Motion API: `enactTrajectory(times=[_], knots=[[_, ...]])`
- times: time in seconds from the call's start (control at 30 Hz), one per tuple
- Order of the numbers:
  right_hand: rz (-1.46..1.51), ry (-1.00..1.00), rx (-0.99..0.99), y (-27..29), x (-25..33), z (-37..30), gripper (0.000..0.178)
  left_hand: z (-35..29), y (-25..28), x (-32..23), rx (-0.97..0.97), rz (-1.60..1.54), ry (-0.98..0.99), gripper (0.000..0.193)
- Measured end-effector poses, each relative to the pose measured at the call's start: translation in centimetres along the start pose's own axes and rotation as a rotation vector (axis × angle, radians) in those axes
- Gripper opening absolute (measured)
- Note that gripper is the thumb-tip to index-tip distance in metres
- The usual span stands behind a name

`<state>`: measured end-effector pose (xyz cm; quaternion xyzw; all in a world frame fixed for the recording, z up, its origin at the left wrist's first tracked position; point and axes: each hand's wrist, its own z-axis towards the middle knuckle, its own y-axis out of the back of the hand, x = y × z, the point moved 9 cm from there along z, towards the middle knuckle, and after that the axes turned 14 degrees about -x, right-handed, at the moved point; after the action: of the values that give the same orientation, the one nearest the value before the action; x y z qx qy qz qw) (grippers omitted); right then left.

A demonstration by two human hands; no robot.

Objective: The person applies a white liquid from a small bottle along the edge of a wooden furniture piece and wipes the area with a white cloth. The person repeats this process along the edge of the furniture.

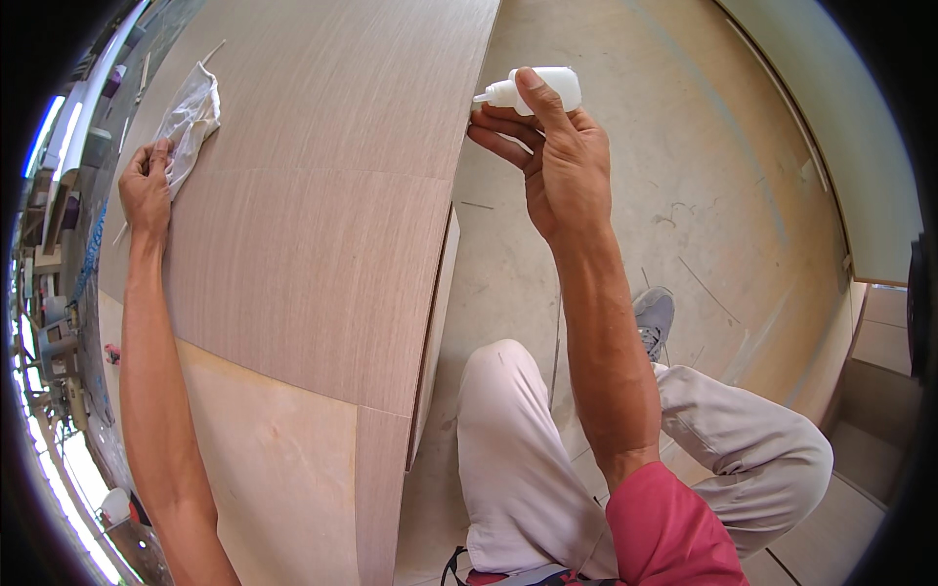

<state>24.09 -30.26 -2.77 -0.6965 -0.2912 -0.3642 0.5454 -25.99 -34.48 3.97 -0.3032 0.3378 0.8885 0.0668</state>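
Note:
In my right hand is a small white squeeze bottle, held sideways between thumb and fingers. Its thin nozzle points left, close to the edge of the wood-grain panel; whether it touches cannot be told. My left hand, at the panel's far left side, pinches a crumpled clear plastic bag. A thin stick pokes out near the bag's top. The panel has a brownish veneer, with a paler bare wood section closer to me.
A concrete floor with scattered thin strips lies to the right, where my grey shoe rests. A large pale board stands along the far right. Cluttered workshop items fill the left rim.

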Motion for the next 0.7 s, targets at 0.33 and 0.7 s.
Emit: enactTrajectory(times=[0.33,0.7], knots=[[-0.033,0.023,0.032,0.1,0.2,-0.5,0.041,-0.2,-0.5,0.1,0.015,0.014,0.019,0.03],[-0.071,0.018,0.058,0.3,0.1,-2.1,0.04,-0.2,-0.3,0.1,0.01,0.015,0.003,0.03]])
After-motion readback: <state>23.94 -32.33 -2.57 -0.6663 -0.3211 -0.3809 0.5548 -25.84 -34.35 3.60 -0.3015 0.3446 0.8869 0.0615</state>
